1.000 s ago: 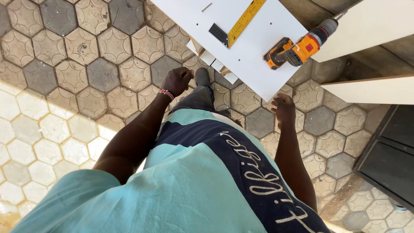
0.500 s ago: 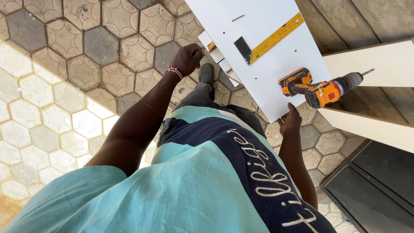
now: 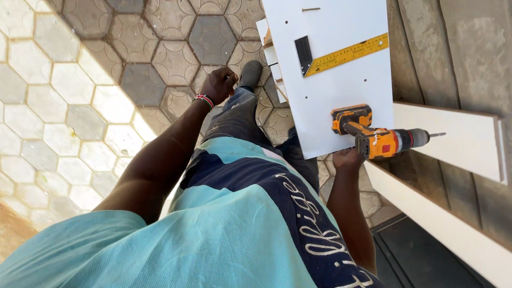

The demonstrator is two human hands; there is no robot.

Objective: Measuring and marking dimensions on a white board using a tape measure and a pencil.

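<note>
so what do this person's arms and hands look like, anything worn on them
Both arms are bare from short turquoise sleeves down. The left hand has a beaded bracelet at the wrist, in red, white and dark beads. The right hand shows no glove, ring or band, though its wrist is partly hidden.

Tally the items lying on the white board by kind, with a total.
Cordless drill: 1
Try square with yellow blade: 1
Loose screw: 1
Total: 3 on the white board; the right hand is at the drill.

The right hand (image 3: 346, 159) seemingly touches the orange drill (image 3: 378, 136) on the white board (image 3: 341, 85).
</note>
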